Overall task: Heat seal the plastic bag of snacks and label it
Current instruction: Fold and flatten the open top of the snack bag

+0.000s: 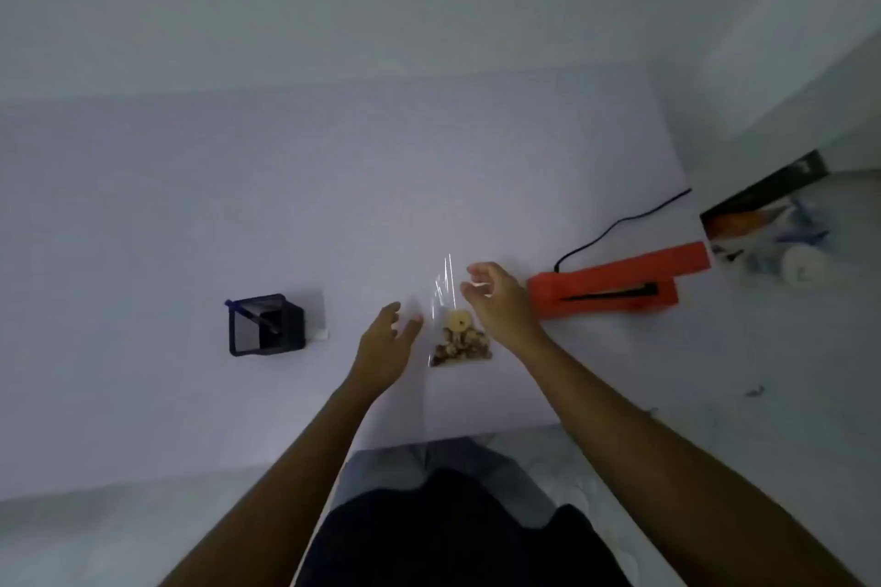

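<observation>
Both spread hands flank clear snack bag [455, 329], top upright.

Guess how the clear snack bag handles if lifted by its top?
The snack bag is thin clear film, so likely floppy and light. The snacks sit bunched at the bottom, so it should hang bottom-heavy. The glossy film may be slippery.

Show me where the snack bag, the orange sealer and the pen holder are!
snack bag [460, 343], head view, on the snacks inside
sealer [615, 284], head view, middle of its orange body
pen holder [267, 327], head view, its dark front
</observation>
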The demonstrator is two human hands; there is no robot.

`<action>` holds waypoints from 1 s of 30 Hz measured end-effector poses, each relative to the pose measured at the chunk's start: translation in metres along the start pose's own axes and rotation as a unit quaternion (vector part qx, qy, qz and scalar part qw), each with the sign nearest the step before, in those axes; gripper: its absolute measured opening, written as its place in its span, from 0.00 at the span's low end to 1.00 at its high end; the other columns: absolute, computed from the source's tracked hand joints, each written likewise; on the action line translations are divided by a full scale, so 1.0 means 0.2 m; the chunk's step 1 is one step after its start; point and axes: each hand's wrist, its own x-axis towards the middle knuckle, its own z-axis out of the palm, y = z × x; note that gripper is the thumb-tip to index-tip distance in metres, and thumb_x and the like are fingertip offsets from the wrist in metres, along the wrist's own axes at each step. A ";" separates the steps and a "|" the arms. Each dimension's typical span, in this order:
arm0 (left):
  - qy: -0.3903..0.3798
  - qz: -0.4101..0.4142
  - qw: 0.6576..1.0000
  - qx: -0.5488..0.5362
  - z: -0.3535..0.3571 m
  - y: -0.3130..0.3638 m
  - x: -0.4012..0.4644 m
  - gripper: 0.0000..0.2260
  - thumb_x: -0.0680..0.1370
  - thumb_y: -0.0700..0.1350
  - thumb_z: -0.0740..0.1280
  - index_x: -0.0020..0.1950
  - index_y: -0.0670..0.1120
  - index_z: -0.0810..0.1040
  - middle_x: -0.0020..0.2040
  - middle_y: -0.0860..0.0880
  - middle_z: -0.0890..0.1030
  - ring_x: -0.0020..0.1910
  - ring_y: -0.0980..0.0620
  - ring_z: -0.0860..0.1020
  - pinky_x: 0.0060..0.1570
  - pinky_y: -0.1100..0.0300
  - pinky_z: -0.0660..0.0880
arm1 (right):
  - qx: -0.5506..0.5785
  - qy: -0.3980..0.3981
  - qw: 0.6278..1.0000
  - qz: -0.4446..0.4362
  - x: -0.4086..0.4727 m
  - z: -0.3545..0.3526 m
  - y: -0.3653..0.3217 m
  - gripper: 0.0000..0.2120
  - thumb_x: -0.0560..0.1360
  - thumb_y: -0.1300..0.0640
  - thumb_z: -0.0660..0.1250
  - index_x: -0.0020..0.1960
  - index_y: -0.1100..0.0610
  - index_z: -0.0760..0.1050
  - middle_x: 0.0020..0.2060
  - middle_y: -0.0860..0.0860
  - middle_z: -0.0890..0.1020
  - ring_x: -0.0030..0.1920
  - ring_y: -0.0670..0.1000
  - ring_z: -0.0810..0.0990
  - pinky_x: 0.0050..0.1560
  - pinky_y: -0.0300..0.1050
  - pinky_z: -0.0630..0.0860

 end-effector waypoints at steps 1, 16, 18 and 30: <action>-0.013 -0.018 1.000 0.012 0.04 -0.02 0.00 0.26 0.83 0.54 0.61 0.78 0.44 0.62 0.74 0.43 0.70 0.68 0.43 0.73 0.66 0.51 0.70 | -0.003 0.017 1.000 0.021 -0.01 0.01 0.06 0.16 0.78 0.56 0.69 0.65 0.56 0.75 0.59 0.51 0.80 0.59 0.52 0.79 0.58 0.43 0.74; -0.032 0.063 0.997 0.039 0.08 -0.03 0.11 0.05 0.79 0.39 0.67 0.46 0.46 0.81 0.46 0.49 0.83 0.46 0.52 0.80 0.51 0.57 0.77 | 0.092 0.021 0.994 0.053 -0.10 -0.01 0.37 0.01 0.76 0.63 0.70 0.47 0.60 0.81 0.43 0.57 0.84 0.41 0.49 0.80 0.44 0.44 0.77; -0.039 0.098 0.994 0.035 0.06 -0.05 0.09 0.02 0.80 0.41 0.67 0.49 0.47 0.79 0.50 0.49 0.82 0.51 0.52 0.79 0.54 0.56 0.77 | 0.110 0.014 0.993 0.032 -0.13 -0.02 0.38 0.02 0.78 0.63 0.69 0.47 0.59 0.80 0.42 0.56 0.84 0.39 0.49 0.79 0.42 0.45 0.78; -0.097 0.204 0.966 0.129 0.07 0.00 0.09 0.28 0.70 0.46 0.79 0.67 0.46 0.74 0.59 0.58 0.74 0.54 0.65 0.73 0.59 0.71 0.70 | 0.086 -0.051 0.995 -0.028 -0.16 0.02 0.41 0.05 0.76 0.65 0.71 0.48 0.57 0.80 0.45 0.49 0.85 0.49 0.46 0.82 0.52 0.41 0.79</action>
